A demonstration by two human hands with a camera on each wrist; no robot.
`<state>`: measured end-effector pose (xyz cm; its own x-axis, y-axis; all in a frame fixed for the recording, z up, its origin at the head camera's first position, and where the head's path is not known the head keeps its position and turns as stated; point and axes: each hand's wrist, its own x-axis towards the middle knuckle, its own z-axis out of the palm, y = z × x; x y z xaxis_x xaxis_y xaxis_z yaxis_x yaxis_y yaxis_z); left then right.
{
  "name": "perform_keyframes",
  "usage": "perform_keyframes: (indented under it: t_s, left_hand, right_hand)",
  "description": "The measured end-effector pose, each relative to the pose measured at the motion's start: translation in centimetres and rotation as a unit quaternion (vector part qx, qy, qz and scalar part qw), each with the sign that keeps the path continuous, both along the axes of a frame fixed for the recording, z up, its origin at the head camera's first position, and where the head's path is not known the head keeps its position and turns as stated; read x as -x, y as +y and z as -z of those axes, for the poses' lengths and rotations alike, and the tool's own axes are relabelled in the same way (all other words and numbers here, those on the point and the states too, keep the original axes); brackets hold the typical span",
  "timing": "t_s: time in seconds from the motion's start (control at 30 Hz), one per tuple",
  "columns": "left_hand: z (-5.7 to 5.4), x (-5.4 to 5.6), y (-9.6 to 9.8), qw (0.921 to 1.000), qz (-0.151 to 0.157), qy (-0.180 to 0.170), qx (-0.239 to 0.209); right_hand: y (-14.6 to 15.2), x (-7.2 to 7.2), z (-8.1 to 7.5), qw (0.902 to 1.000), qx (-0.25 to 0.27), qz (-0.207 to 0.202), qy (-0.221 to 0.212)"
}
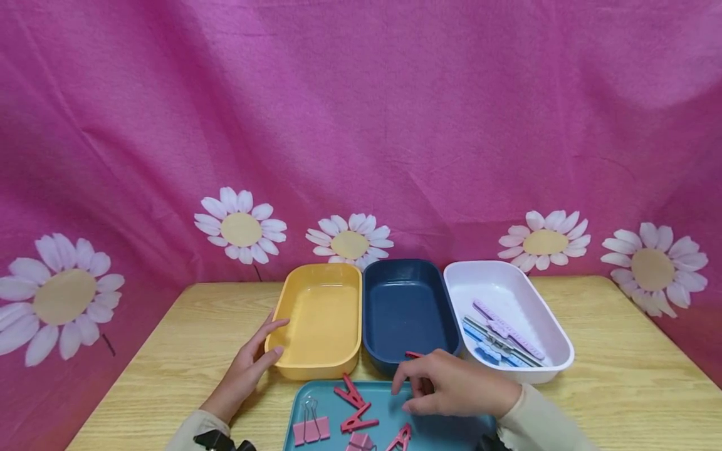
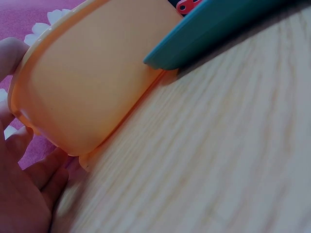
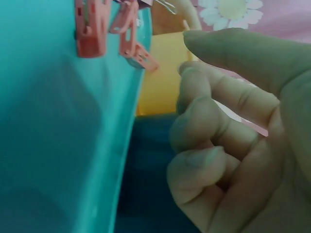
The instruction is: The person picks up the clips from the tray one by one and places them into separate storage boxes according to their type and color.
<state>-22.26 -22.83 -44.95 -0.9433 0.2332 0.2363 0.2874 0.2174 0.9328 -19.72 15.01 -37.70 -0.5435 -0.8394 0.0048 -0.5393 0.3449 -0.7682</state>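
My left hand point(image 1: 244, 369) holds the yellow box point(image 1: 317, 366) at its left side. Thumb and forefinger lie at the rim, and in the left wrist view other fingers reach along the outer wall below it. Over the far right part of the teal tray point(image 1: 389, 389) my right hand point(image 1: 451, 383) hovers with loosely bent fingers; the right wrist view shows nothing between them. Red clothespins point(image 1: 359, 421) and pink binder clips point(image 1: 312, 431) lie on the tray. A red clothespin point(image 1: 414, 354), mostly hidden behind the right hand, shows against the navy box's near end.
The navy box point(image 1: 412, 313) stands between the yellow box and a white box point(image 1: 549, 329). Inside the white box lie several lilac, blue and silvery long, slim pieces point(image 1: 499, 338). A pink flowered cloth point(image 1: 383, 125) hangs behind the wooden table point(image 1: 225, 313).
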Motion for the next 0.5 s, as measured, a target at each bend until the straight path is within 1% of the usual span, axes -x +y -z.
perform_keyframes:
  t_s: [0.13,0.23,0.33,0.5]
  left_hand:
    - [-0.1,-0.2,-0.1,1.0,-0.002,-0.002,0.003]
    - [-0.2,-0.2,-0.1,1.0,-0.003,-0.002,0.003]
    - [-0.1,-0.2,-0.1,1.0,-0.003,0.001,0.0]
    - [0.0,-0.1,0.0,1.0,0.001,0.003,0.0]
  right_hand:
    - [-0.4,-0.1,0.6,0.9993,-0.006,-0.025,-0.026]
    - [-0.5,-0.2,1.0,0.9987,-0.007,-0.034,-0.038]
    - [-0.5,0.0,1.3,0.9977,-0.013,-0.033,-0.057]
    - [-0.3,0.3,1.8,0.9962,-0.023,-0.031,-0.078]
